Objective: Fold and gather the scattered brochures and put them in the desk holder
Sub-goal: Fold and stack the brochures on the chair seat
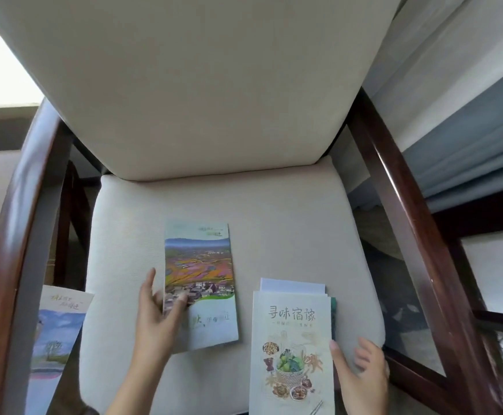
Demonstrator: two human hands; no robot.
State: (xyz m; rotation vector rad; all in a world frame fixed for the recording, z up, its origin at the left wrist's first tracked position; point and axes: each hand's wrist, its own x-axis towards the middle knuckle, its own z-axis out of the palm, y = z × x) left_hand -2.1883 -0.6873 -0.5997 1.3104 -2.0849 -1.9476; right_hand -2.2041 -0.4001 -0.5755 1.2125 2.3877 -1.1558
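Observation:
A folded brochure with a landscape photo lies in the middle of the cream chair seat. My left hand pinches its lower left edge, thumb on top of the cover. To the right a pale brochure with food drawings tops a small stack, with white sheets sticking out behind it. My right hand holds the stack's right edge, thumb against the cover. A third brochure with a painted blue scene lies lower left, beyond the armrest. No desk holder is in view.
Dark wooden armrests flank the seat, and the tall cream backrest rises behind it. Grey-blue curtains hang at the right. Patterned carpet shows between seat and right armrest.

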